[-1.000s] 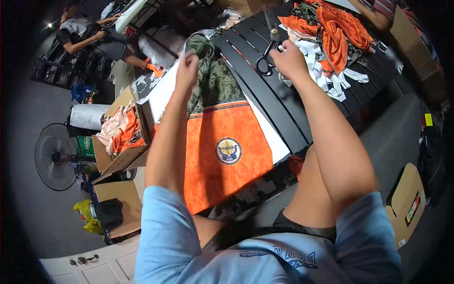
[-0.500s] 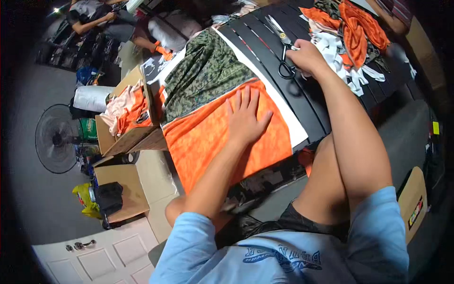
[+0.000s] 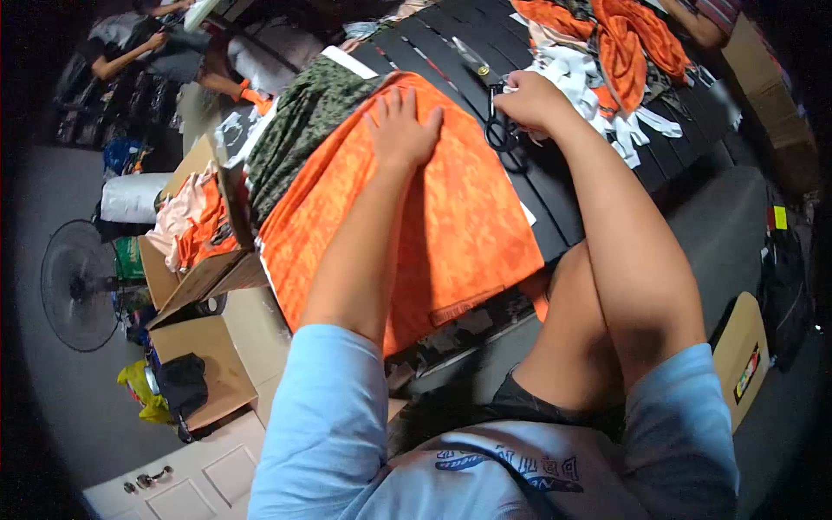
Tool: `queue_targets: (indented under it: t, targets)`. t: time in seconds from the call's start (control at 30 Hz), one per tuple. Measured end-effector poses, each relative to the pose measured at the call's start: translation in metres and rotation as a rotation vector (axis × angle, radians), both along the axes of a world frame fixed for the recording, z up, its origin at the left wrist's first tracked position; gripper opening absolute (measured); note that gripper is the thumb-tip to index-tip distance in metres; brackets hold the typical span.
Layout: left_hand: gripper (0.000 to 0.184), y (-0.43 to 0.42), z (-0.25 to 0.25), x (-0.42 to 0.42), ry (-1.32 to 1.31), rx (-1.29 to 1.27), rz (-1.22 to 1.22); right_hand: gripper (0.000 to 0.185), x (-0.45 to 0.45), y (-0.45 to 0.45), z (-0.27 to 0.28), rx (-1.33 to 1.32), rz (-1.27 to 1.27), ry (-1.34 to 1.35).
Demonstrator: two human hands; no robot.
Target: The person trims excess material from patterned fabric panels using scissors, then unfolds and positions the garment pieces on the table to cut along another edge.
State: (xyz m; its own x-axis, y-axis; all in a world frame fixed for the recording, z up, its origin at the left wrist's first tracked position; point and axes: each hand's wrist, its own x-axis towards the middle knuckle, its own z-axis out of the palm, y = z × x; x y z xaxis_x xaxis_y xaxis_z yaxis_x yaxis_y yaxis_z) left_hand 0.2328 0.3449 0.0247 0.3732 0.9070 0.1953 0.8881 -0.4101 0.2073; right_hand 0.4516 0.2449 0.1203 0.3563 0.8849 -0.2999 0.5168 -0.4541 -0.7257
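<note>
Orange-and-camouflage garment point(image 3: 459, 225) lies on the table point(image 3: 555, 195), its orange part now spread over more of the white sheet point(image 3: 529, 214) than a moment ago. The left hand point(image 3: 403, 130) presses flat on the garment's upper part, fingers spread—holding nothing. Right of it, the right hand's point(image 3: 533, 104) fingers curl at the scissors point(image 3: 500, 130)—grip unclear. Bare slats run between garment and white strips point(image 3: 628, 130).

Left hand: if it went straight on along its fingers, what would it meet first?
The left hand lies on the orange cloth, so it would likely cross its edge first, then reach the black table; height is hard to judge.
</note>
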Motion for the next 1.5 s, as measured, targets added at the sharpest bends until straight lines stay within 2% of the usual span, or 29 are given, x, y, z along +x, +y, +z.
queue_targets:
  t: [0.1,0.17,0.2,0.3,0.37,0.43,0.5,0.6,0.63,0.7,0.77,0.8,0.93,1.17,1.2,1.33,1.37,1.43,1.5]
  targets:
    - [0.080,0.028,0.002,0.010,0.009,0.001,0.010,0.026,0.011,-0.005,-0.002,-0.023,0.085,-0.145]
    - [0.074,0.044,0.029,0.005,-0.159,-0.236,-0.131,0.023,0.018,-0.008,-0.006,-0.045,0.086,-0.145]
    - [0.074,0.047,0.029,-0.002,-0.159,-0.240,-0.132,0.021,0.020,-0.008,-0.008,-0.057,0.101,-0.140]
    - [0.066,0.048,0.031,-0.026,-0.728,-0.369,-0.169,0.019,0.022,-0.003,-0.008,-0.065,0.126,-0.124]
    - [0.061,0.042,0.038,-0.037,-1.088,-0.461,-0.204,0.019,0.022,0.002,-0.013,0.022,0.158,-0.172]
    - [0.071,-0.001,0.040,-0.073,-0.219,-0.182,-0.430,0.019,0.025,0.001,-0.022,0.093,0.170,-0.213]
    - [0.077,-0.080,0.026,-0.094,0.207,-0.048,-0.182,0.019,0.020,-0.007,-0.007,0.089,0.133,-0.174]
    - [0.077,-0.132,0.005,-0.099,0.085,0.010,-0.076,0.024,0.002,-0.015,0.024,0.102,0.110,-0.098]
    - [0.077,-0.133,0.004,-0.097,0.111,0.007,-0.063,0.022,-0.002,-0.012,0.022,0.192,0.081,-0.034]
    - [0.076,-0.118,0.007,-0.083,0.145,0.009,-0.030,0.022,-0.012,-0.011,0.029,0.287,0.069,0.041]
    - [0.075,-0.092,0.009,-0.063,0.044,0.024,-0.068,0.022,-0.018,-0.012,0.045,0.426,-0.043,0.316]
    - [0.078,-0.075,0.007,-0.053,0.042,0.012,-0.047,0.022,-0.024,-0.011,0.047,0.434,-0.026,0.325]
    - [0.083,-0.023,0.001,-0.011,0.012,0.006,0.001,0.019,-0.034,-0.004,0.054,0.743,-0.200,0.381]
    - [0.083,0.004,0.007,0.054,0.013,-0.057,0.047,0.016,-0.028,-0.004,0.063,0.708,-0.331,0.644]
    - [0.082,0.008,0.005,0.063,-0.011,-0.058,0.060,0.014,-0.018,-0.001,0.051,0.829,-0.219,0.643]
    - [0.078,0.012,0.008,0.105,-0.140,-0.068,0.059,0.009,-0.014,0.009,0.038,0.854,-0.325,0.741]
    - [0.070,0.003,0.022,0.110,-0.291,-0.118,0.049,0.009,-0.013,0.010,0.039,0.859,-0.299,0.742]
    - [0.053,-0.003,0.043,0.115,-0.437,-0.152,-0.146,0.010,-0.011,0.009,0.037,0.803,-0.295,0.724]
    - [0.029,0.007,-0.004,0.140,-1.137,0.019,-0.266,0.010,-0.013,0.010,0.034,0.805,-0.258,0.706]
